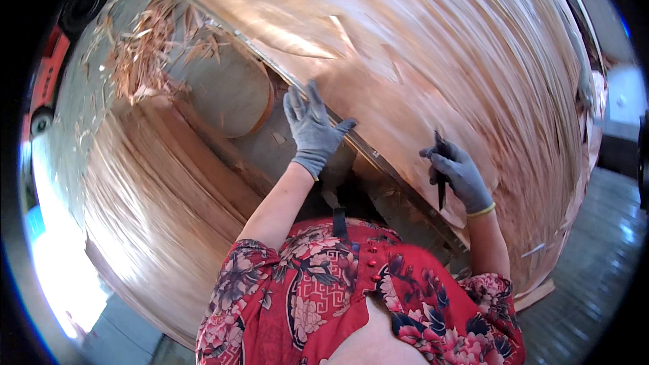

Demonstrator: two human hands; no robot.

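My left hand, in a grey knitted glove, lies with its fingers spread over the near edge of a large sheet of thin wood veneer. Under that edge runs a narrow straight rail. Above the veneer to the right, my gloved right hand is closed around a slim black knife-like tool, which sticks out above and below the fingers. A narrow torn strip of veneer stands up from the sheet beyond my left hand.
A second stack of veneer bulges up at the left. Splintered veneer scraps are heaped on the floor at the far left, near a round-ended board. A red wheeled machine stands at the left rim.
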